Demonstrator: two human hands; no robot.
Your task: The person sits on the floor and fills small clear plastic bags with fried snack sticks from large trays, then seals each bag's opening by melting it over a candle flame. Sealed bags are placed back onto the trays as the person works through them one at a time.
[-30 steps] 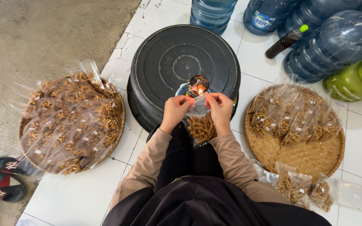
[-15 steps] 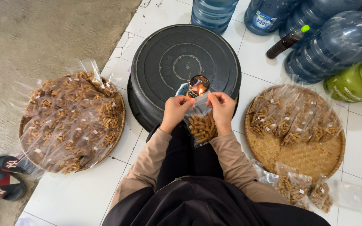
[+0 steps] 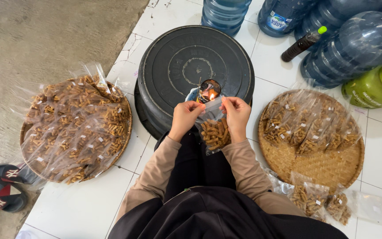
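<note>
My left hand (image 3: 184, 118) and right hand (image 3: 237, 116) were each pinched on the snack bag (image 3: 214, 128), top edge at the flame (image 3: 209, 94). Sealing was under way; filled bags crowded the left tray (image 3: 127, 132); the right tray (image 3: 328, 166) was half loaded.

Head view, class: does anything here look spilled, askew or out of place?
Mostly tidy. A few snack packets lie loose on the tiled floor below the right woven tray, off it. A dark bottle leans tilted against the water jugs. Both hands, left hand and right hand, hold a packet at a small flame.
</note>
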